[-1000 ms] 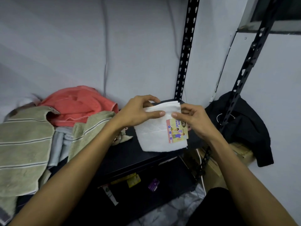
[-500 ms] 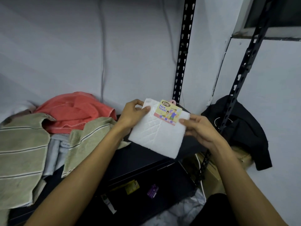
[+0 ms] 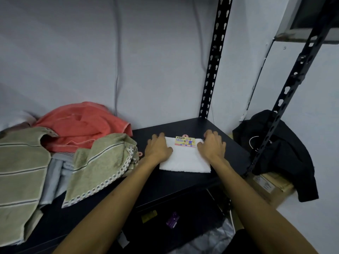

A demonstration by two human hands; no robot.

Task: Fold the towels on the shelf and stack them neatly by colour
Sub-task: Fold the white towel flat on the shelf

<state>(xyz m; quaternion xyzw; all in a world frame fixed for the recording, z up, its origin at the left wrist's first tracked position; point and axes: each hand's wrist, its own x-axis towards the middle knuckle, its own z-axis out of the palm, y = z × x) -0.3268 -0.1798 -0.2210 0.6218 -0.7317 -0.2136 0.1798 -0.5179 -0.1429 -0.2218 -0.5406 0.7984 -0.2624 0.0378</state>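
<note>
White towel (image 3: 185, 160) fluffy terry cloth, glossy paper tag (image 3: 185, 141); shelf (image 3: 183, 182) matt black, smooth.

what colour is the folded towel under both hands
White towel, with a yellow and pink label at its far edge; head view shows it.

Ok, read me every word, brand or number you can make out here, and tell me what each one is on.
"ENE" on the card tag of the white towel.
"Face Towel" on the same tag.
"ENE" on the green towel's small label.
Box label, yellow tag and purple packet: too blurred.
</note>
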